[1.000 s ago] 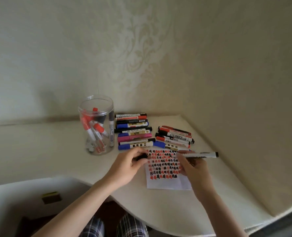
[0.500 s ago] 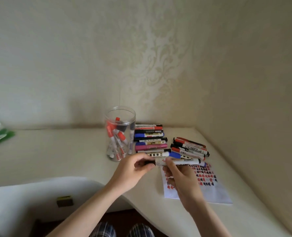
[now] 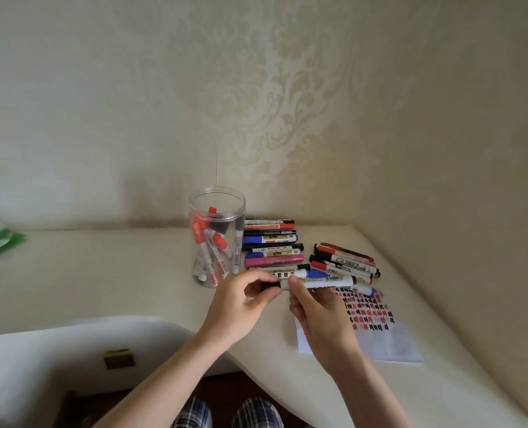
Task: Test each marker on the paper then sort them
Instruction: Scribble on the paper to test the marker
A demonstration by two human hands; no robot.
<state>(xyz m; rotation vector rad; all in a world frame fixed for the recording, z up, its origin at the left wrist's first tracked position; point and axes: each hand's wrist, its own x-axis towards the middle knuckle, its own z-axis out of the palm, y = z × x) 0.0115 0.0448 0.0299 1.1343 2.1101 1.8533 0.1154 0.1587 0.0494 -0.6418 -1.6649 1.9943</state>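
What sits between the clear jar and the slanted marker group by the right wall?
In the head view, a stacked row of markers lies between the clear jar and the slanted group.

A white-barrelled marker (image 3: 318, 282) with black ends lies roughly level just below the frame's centre, held above the table; its left end carries a black cap (image 3: 270, 286). To the lower right, the paper (image 3: 380, 341) lies flat, its upper part covered in rows of red and black test marks. Above centre, a clear jar (image 3: 217, 239) stands upright holding red-capped white markers. Right of it a stacked row of markers (image 3: 272, 248) lies level: black, red, blue, pink. Further right, a second group (image 3: 344, 262) lies slanted, red and black.
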